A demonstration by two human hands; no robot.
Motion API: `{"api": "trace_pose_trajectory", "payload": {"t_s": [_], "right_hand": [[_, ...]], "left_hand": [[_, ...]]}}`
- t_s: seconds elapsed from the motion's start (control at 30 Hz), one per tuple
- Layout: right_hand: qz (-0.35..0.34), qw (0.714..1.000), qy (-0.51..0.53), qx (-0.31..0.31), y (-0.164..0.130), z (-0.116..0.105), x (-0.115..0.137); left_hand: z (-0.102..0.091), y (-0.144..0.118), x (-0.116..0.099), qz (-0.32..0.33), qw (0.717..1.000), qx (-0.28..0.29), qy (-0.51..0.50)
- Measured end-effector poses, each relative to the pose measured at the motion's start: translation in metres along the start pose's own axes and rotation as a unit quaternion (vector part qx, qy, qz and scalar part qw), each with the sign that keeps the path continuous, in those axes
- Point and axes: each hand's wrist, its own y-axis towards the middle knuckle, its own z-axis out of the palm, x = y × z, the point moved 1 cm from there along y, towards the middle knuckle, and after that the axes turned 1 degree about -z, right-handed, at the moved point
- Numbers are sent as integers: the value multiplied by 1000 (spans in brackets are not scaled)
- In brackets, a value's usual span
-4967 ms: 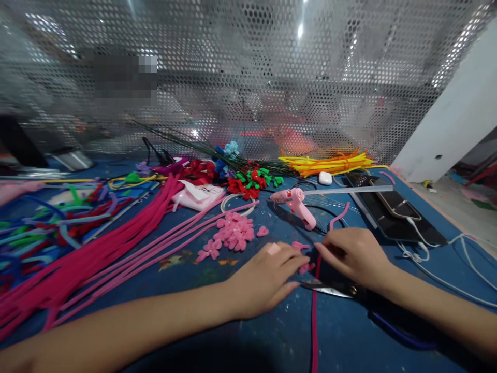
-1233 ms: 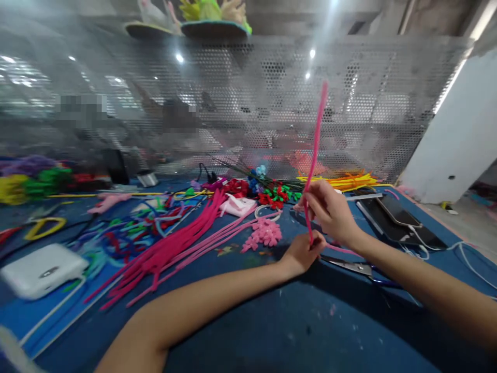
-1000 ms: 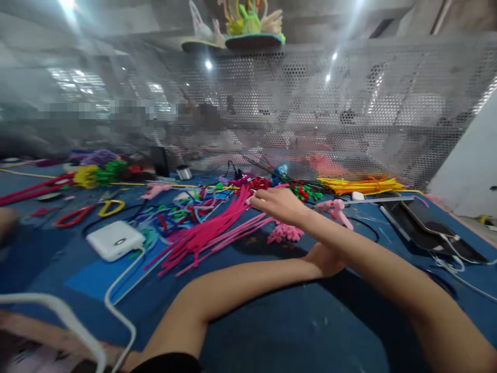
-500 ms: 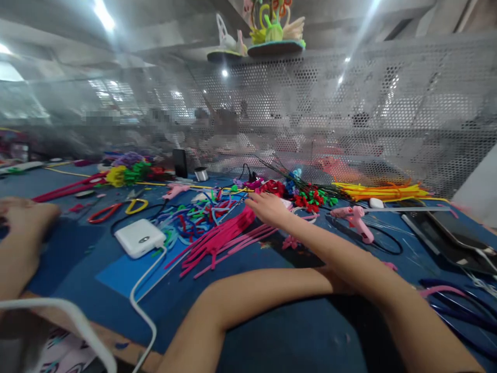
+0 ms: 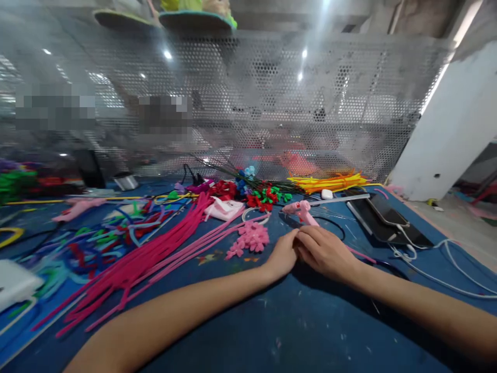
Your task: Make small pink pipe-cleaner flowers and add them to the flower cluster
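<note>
My left hand (image 5: 285, 254) and my right hand (image 5: 325, 252) meet above the blue table, fingers bent and pressed together. Whatever they pinch is hidden behind the fingers. A pink fuzzy stem (image 5: 362, 255) pokes out beyond my right hand; I cannot tell if it is held. Just behind the hands lies a pink glue gun (image 5: 305, 211). Left of them is a cluster of pink fuzzy flowers (image 5: 250, 238). Light pink pipe cleaners (image 5: 182, 249) and a thick bundle of deep pink pipe cleaners (image 5: 155, 248) stretch away to the left.
Tangled blue, red and green pipe cleaners (image 5: 104, 243) and a white power bank (image 5: 15, 285) lie left. Red and green flowers (image 5: 267, 198) and a yellow pipe cleaner bundle (image 5: 330, 181) line the perforated screen (image 5: 252, 109). A phone (image 5: 388, 210) with white cables lies right.
My right hand has left the deep pink bundle and come back to my left hand, which was hidden under the right forearm. The view has swung right; another person's hand at left is out of view.
</note>
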Motion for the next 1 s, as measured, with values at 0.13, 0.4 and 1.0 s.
{"api": "trace_pose_trajectory", "payload": {"t_s": [0.13,0.4,1.0], "right_hand": [[1,998,32,55,-20,4,-20],[-22,998,52,-6,-19,10,-42],[34,995,63,-68,-31,10,-44]], "left_hand": [[-5,-2,0,-31,998,-18,-48],[-5,-2,-9,-83,991,-42,-95],[-13,-17,-17,-5,991,115,-61]]}}
